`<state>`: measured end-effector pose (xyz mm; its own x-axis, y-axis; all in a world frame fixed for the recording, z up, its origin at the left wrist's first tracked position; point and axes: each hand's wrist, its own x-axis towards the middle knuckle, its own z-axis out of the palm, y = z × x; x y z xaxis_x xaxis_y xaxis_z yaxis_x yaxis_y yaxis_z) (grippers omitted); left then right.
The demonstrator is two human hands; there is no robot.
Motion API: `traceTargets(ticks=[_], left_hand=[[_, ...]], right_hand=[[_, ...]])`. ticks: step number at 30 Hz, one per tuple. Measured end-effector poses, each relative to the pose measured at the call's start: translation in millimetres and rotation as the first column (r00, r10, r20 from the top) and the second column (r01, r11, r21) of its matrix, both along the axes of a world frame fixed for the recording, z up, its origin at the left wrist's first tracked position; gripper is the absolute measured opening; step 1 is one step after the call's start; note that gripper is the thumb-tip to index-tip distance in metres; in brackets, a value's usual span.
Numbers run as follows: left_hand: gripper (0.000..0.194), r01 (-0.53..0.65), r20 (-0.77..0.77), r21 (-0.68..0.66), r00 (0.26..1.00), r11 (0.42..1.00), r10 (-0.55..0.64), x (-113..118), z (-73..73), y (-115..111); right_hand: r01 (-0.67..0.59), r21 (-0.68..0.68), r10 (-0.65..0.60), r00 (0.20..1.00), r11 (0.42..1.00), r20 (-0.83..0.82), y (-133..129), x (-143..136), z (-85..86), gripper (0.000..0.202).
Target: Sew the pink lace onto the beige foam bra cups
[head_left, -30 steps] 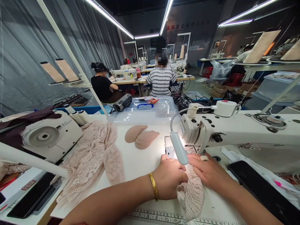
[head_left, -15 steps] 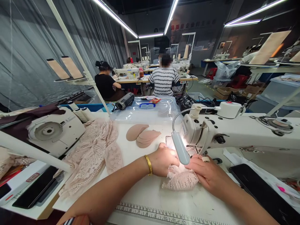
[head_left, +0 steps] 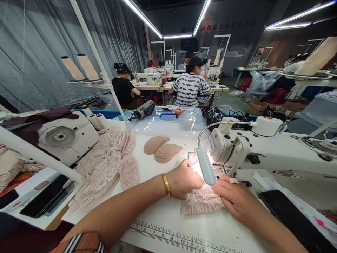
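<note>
A piece of pink lace fabric (head_left: 202,203) lies bunched on the white table, just in front of the sewing machine (head_left: 229,144). My left hand (head_left: 185,178), with a gold bangle at the wrist, is closed on the lace's left upper edge. From the other side my right hand (head_left: 231,193) presses its fingers together on the lace's right edge, a ring on one finger. The grey lamp head (head_left: 206,168) hangs above the gap between both hands and hides part of the needle area. Brown teardrop-shaped pads (head_left: 168,153) lie stacked beyond my left hand.
More pink lace (head_left: 107,165) is heaped at left beside another machine (head_left: 65,138). A ruler strip (head_left: 173,239) runs along the front edge. A black phone (head_left: 292,214) lies at right. Behind stands a clear plastic box (head_left: 147,128); two people sit at machines farther off.
The view has shifted slightly, so most things sit farther right. The lace between my hands now lies flatter and wider. The person in stripes has turned sideways and raised a hand.
</note>
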<state>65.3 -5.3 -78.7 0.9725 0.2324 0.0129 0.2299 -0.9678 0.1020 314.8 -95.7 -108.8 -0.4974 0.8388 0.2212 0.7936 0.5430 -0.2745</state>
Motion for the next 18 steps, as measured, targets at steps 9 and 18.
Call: traceTargets(ticks=[9,18], left_hand=[[0.022,-0.053,0.083,-0.049,0.995,0.997,0.057,-0.1,-4.9,10.2],[0.009,-0.076,0.095,0.020,0.993,0.997,0.074,1.9,-11.9,13.6]], right_hand=[[0.259,-0.048,-0.261,0.964,0.965,-0.054,2.3,4.9,-7.7,0.027],[0.293,-0.038,-0.294,0.956,0.955,-0.025,15.4,15.9,-21.1,0.034]])
